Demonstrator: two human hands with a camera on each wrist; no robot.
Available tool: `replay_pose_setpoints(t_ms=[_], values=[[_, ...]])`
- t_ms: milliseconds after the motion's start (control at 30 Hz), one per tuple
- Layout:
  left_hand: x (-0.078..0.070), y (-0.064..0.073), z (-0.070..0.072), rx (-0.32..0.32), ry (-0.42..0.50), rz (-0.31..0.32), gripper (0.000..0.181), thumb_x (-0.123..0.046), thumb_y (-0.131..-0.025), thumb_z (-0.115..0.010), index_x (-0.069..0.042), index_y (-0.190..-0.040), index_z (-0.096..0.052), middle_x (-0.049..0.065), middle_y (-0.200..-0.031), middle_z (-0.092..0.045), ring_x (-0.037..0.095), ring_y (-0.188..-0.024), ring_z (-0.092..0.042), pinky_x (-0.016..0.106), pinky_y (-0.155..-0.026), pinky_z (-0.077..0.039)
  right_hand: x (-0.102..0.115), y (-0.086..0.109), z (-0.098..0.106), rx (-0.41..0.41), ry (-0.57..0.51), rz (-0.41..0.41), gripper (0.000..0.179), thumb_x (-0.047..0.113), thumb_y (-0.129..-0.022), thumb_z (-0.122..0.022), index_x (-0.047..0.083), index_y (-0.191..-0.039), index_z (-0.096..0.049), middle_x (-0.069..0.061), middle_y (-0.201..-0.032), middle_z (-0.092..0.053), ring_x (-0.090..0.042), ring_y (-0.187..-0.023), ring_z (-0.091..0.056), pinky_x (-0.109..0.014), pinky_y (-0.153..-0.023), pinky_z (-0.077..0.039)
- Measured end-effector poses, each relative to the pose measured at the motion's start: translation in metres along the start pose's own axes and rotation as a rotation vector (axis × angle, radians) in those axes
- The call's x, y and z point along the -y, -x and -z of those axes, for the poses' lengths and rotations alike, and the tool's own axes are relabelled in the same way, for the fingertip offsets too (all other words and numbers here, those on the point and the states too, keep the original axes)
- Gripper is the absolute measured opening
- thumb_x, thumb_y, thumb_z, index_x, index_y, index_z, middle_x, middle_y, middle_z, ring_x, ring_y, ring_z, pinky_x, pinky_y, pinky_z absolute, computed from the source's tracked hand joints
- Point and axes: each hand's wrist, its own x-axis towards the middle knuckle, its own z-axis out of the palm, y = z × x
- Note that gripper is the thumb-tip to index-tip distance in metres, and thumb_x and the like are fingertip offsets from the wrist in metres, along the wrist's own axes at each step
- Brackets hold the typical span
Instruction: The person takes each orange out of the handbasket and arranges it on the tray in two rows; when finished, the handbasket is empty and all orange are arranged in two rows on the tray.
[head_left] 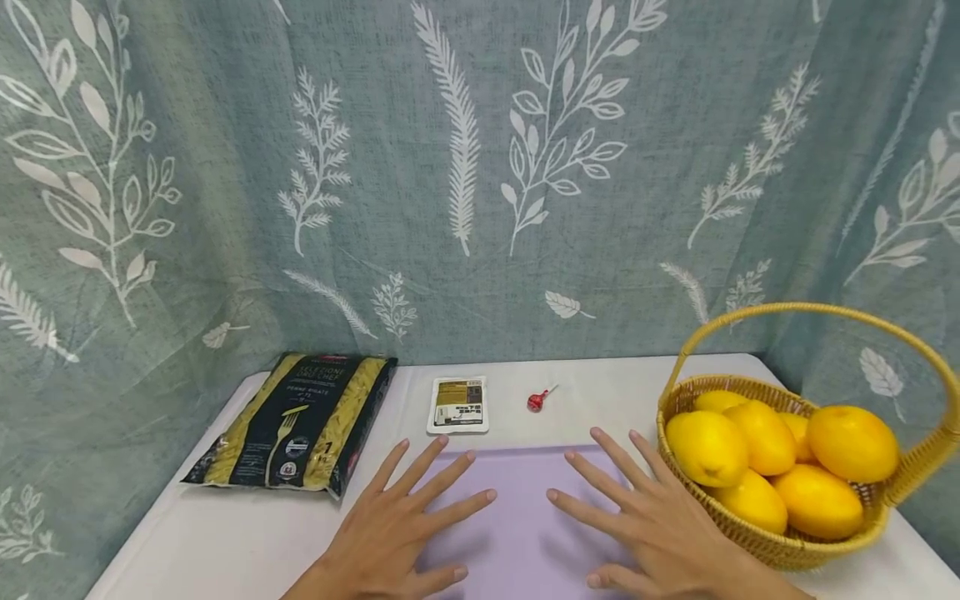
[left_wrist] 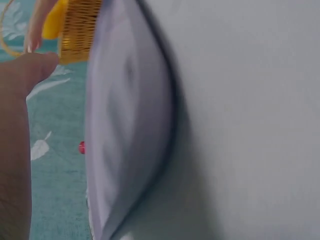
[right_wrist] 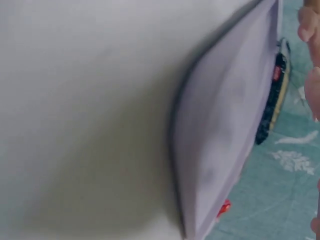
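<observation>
Two hands, left hand [head_left: 397, 525] and right hand [head_left: 645, 525] (fingers spread flat), rest on the lilac mat [head_left: 517, 517].

The counter [head_left: 225, 533] looks like smooth white plastic with a matt finish. On it lies a lilac mat [head_left: 517, 533], smooth and matt, possibly soft plastic. The basket [head_left: 795, 546] is woven from yellow wicker with a rough, ribbed surface, and the lemons [head_left: 851, 442] inside have a slightly glossy skin. The pasta bag [head_left: 300, 425] is of glossy plastic film. The small sachet [head_left: 458, 404] looks smooth. The curtain [head_left: 465, 167] behind is coarse woven cloth, matt.
</observation>
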Motion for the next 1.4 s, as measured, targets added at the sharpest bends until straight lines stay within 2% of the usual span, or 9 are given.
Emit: replay_pose_setpoints(t_ms=[133, 300, 433, 600, 767, 933, 1067, 1200, 1400], values=[[-0.006, 0.001, 0.004, -0.003, 0.026, 0.074, 0.084, -0.076, -0.086, -0.050, -0.045, -0.159, -0.024, -0.003, -0.168, -0.024, 0.030, -0.155, -0.017, 0.058, -0.117, -0.015, 0.004, -0.006, 0.006, -0.014, 0.009, -0.035, 0.080, 0.072, -0.090, -0.050, 0.033, -0.159, -0.034, -0.008, -0.164, -0.031, -0.045, -0.150, -0.024, -0.066, -0.116, -0.012], [-0.010, -0.001, 0.005, 0.023, 0.121, 0.186, 0.080, -0.068, -0.089, -0.058, -0.047, -0.158, -0.025, -0.003, -0.165, -0.030, 0.031, -0.152, -0.026, 0.058, -0.112, -0.030, 0.000, -0.015, 0.018, -0.069, 0.015, -0.114, 0.073, 0.062, -0.089, -0.058, 0.028, -0.153, -0.047, -0.008, -0.157, -0.043, -0.044, -0.144, -0.034, -0.067, -0.108, -0.028], [-0.006, -0.002, 0.003, 0.012, 0.197, 0.290, 0.073, -0.060, -0.091, -0.061, -0.048, -0.156, -0.030, 0.001, -0.161, -0.038, 0.033, -0.142, -0.039, 0.058, -0.104, -0.040, -0.007, -0.022, 0.032, -0.084, -0.007, -0.265, 0.075, 0.048, -0.080, -0.073, 0.022, -0.148, -0.052, -0.011, -0.152, -0.047, -0.044, -0.140, -0.038, -0.069, -0.102, -0.035], [0.006, -0.002, -0.002, -0.036, 0.252, 0.387, 0.067, -0.051, -0.092, -0.065, -0.044, -0.154, -0.040, 0.003, -0.147, -0.051, 0.028, -0.126, -0.052, 0.051, -0.091, -0.048, -0.017, -0.033, 0.050, -0.105, -0.078, -0.488, 0.071, 0.036, -0.077, -0.081, 0.016, -0.141, -0.057, -0.015, -0.146, -0.051, -0.045, -0.134, -0.042, -0.070, -0.098, -0.039], [0.012, 0.003, -0.012, -0.072, 0.384, 0.521, 0.058, -0.040, -0.091, -0.071, -0.035, -0.147, -0.054, -0.001, -0.124, -0.055, 0.016, -0.102, -0.050, 0.039, -0.079, -0.047, -0.025, -0.038, 0.065, 0.061, -0.165, -0.687, 0.072, 0.040, -0.081, -0.080, 0.017, -0.144, -0.054, -0.018, -0.149, -0.047, -0.050, -0.134, -0.038, -0.074, -0.096, -0.037], [0.011, 0.009, -0.022, -0.018, 0.598, 0.686, 0.052, -0.033, -0.093, -0.070, -0.027, -0.143, -0.059, -0.005, -0.116, -0.056, 0.010, -0.093, -0.049, 0.035, -0.079, -0.046, -0.037, -0.030, 0.071, 0.238, -0.233, -0.846, 0.084, 0.050, -0.084, -0.076, 0.019, -0.154, -0.041, -0.024, -0.157, -0.033, -0.055, -0.138, -0.030, -0.081, -0.088, -0.033], [0.013, 0.011, -0.029, 0.024, 0.725, 0.801, 0.051, -0.023, -0.092, -0.072, -0.019, -0.142, -0.059, -0.004, -0.106, -0.055, 0.010, -0.079, -0.049, 0.028, -0.070, -0.042, -0.046, -0.019, 0.070, 0.285, -0.278, -0.920, 0.089, 0.055, -0.085, -0.074, 0.016, -0.155, -0.037, -0.028, -0.156, -0.030, -0.059, -0.136, -0.026, -0.082, -0.086, -0.032], [0.018, 0.014, -0.033, 0.023, 0.772, 0.893, 0.045, -0.014, -0.090, -0.073, -0.009, -0.134, -0.063, -0.004, -0.095, -0.057, 0.009, -0.076, -0.048, 0.026, -0.068, -0.042, -0.054, -0.009, 0.071, 0.314, -0.313, -0.981, 0.093, 0.061, -0.085, -0.071, 0.012, -0.156, -0.035, -0.031, -0.153, -0.031, -0.064, -0.129, -0.027, -0.079, -0.083, -0.034], [0.022, 0.017, -0.036, -0.035, 0.833, 0.928, 0.036, -0.001, -0.087, -0.069, 0.001, -0.123, -0.068, -0.005, -0.083, -0.058, 0.010, -0.075, -0.052, 0.024, -0.068, -0.046, -0.069, -0.001, 0.072, 0.335, -0.335, -1.039, 0.091, 0.061, -0.090, -0.064, 0.002, -0.153, -0.035, -0.038, -0.145, -0.034, -0.067, -0.123, -0.028, -0.077, -0.094, -0.030]])
